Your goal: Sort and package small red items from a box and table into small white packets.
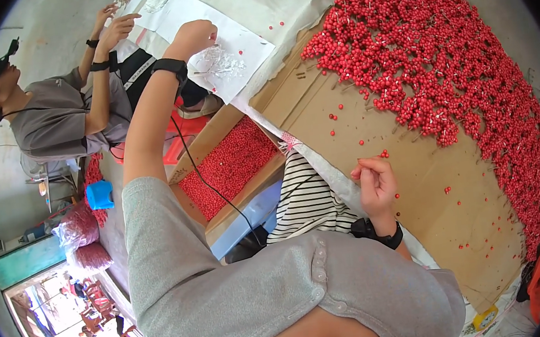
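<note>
My left hand (193, 38) is closed above a white sheet of paper (245, 47), with a small red spot at its fingertips. What it holds is too small to name. Below that hand a patch of white stuff (219, 63), like powder or glue, is spread on the sheet with thin stems in it. My right hand (377, 187) is held over the near edge of the brown cardboard (433, 217), fingers drawn together. Something reddish shows at its fingertips, but I cannot make it out. A few loose red berries (361, 142) lie just beyond it.
A large heap of red berry sprigs (416, 54) covers the far and right side of the cardboard. Left of my lap stands a box of loose red berries (230, 166), with a black cable (199, 166) across it. A co-worker (57, 118) sits at the left, near a blue stool (99, 195).
</note>
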A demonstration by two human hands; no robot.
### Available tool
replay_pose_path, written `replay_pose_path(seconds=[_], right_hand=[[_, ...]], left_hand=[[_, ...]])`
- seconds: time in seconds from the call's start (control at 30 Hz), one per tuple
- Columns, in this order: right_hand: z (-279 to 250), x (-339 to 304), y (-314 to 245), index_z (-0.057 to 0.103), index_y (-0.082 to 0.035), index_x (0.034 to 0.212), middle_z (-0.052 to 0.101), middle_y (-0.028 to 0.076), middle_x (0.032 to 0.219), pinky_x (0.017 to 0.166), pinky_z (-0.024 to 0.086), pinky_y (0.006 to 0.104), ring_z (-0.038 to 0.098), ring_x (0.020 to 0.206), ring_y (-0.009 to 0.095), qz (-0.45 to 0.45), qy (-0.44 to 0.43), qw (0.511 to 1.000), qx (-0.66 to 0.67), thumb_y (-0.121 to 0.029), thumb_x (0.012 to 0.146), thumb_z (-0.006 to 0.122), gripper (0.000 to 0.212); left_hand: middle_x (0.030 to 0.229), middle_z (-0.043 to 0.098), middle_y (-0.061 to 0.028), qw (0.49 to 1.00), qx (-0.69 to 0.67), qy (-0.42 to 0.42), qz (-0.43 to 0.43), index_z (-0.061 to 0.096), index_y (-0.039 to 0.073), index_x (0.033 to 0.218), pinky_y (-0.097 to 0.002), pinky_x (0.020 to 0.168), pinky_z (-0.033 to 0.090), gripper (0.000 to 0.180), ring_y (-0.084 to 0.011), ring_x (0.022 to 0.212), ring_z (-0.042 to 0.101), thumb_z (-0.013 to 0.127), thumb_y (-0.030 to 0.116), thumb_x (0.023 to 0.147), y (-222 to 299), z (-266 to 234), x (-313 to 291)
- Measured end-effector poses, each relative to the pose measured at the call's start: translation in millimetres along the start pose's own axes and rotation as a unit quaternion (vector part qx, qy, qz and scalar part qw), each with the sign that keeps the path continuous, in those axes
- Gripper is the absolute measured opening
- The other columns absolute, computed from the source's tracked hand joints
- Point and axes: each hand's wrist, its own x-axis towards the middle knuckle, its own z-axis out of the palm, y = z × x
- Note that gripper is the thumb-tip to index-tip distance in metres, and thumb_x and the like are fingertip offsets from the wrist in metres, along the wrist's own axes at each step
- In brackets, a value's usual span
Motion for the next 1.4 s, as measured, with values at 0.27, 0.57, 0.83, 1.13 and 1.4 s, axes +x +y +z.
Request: replay_pose_path(seconds=[0.27,0.57,0.83,1.13,1.4], right_hand=[[-0.3,-0.6,5.3,0.047,0.001,0.092,0.051,0.008,0.074,0.058,0.040,0.0196,0.049,0.063,0.010,0.010,0.003,1.000,0.021,0.004,0.082,0.040,0.013],[0.2,-1.0,6.6,0.047,0.001,0.092,0.051,0.008,0.073,0.056,0.039,0.0189,0.048,0.063,0.010,0.006,-0.006,1.000,0.012,0.004,0.082,0.040,0.013],[2.4,0.8,5.3,0.048,0.001,0.091,0.051,0.008,0.071,0.054,0.038,0.0190,0.049,0.061,0.010,0.004,-0.008,1.000,0.012,0.005,0.081,0.040,0.013],[4.3,2.3,3.5,0.048,0.002,0.091,0.051,0.008,0.069,0.054,0.038,0.0193,0.049,0.059,0.011,0.006,-0.008,1.000,0.008,0.006,0.080,0.041,0.013],[6.2,-0.6,10.0,0.047,0.001,0.093,0.051,0.008,0.069,0.054,0.039,0.0201,0.049,0.059,0.011,-0.017,-0.021,1.000,-0.001,0.006,0.080,0.041,0.015]], left_hand=[[0.074,0.055,-0.0052,0.999,0.030,-0.008,0.008,0.056,0.010,0.070,-0.0323,0.061,0.043,0.006,-0.0227,0.072,0.053,0.055,0.015,0.068,0.6,9.0,2.2],[0.073,0.054,-0.0050,0.999,0.028,-0.011,0.037,0.057,0.010,0.070,-0.0318,0.061,0.044,0.006,-0.0224,0.072,0.053,0.055,0.015,0.068,3.4,6.6,3.7],[0.072,0.054,-0.0044,0.998,0.028,-0.007,0.056,0.057,0.010,0.069,-0.0313,0.061,0.044,0.005,-0.0218,0.071,0.054,0.055,0.014,0.068,0.4,8.1,1.6],[0.073,0.054,-0.0038,0.994,0.059,-0.011,0.087,0.057,0.009,0.070,-0.0314,0.063,0.045,0.005,-0.0210,0.074,0.054,0.055,0.013,0.068,1.1,8.0,1.6],[0.073,0.053,-0.0032,0.986,0.093,0.008,0.142,0.056,0.008,0.069,-0.0307,0.065,0.045,0.005,-0.0200,0.078,0.053,0.055,0.013,0.069,0.9,9.5,3.2]])
